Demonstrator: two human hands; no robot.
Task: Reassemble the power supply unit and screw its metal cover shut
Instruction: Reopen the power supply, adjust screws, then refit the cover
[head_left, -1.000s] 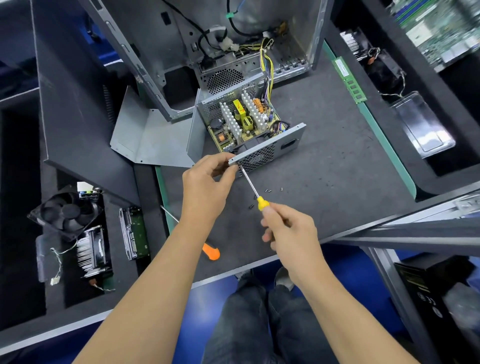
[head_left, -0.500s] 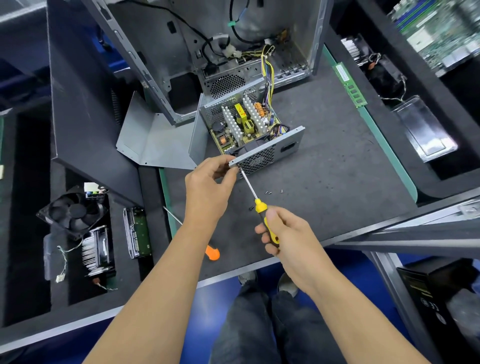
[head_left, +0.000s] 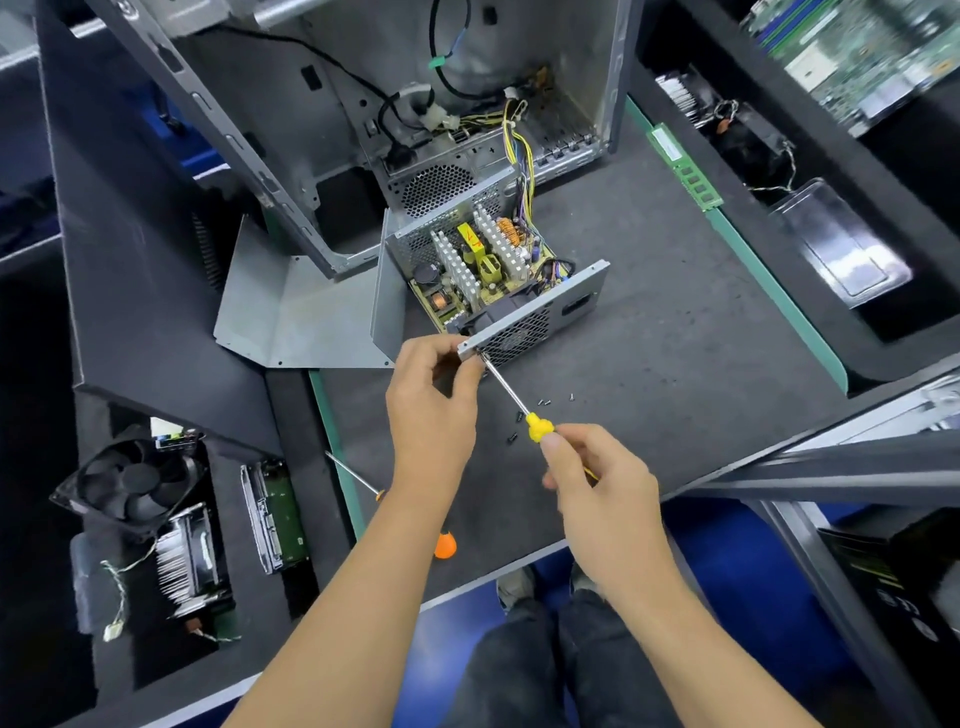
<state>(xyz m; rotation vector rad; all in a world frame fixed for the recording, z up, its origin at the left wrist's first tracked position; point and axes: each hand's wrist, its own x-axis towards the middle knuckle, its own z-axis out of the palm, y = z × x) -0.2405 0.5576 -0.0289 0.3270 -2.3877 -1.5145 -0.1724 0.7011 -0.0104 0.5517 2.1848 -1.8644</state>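
Your power supply (head_left: 493, 280) sits open near the middle of the mat (head_left: 649, 364), just in front of the gutted case (head_left: 363, 130), and you are working a screw at the near left corner of its grille panel (head_left: 535, 317). Your left hand (head_left: 431, 405) pinches that corner with thumb and fingers curled round the panel edge; your right hand (head_left: 602, 488) is closed on the yellow handle of the screwdriver (head_left: 511, 397), whose tip meets the corner just beside your left fingertips. To do this well, I would keep the shaft square to the panel, press in lightly before you twist, and hold the corner firm so the panel cannot rack. Whether the tip is fully seated in the screw head is too small to tell, so feel for it. The unit itself is bare on top: heatsinks, a yellow transformer, a copper coil and the board all show, with wires running far into the case. The cover (head_left: 291, 312) is not on yet; it lies bent and flat to the left, touching the unit's side wall. Loose screws (head_left: 543, 402) lie on the mat just near the shaft, so mind your wrist. A second screwdriver (head_left: 444, 545) with an orange handle lies near the mat's near edge, under your left forearm.
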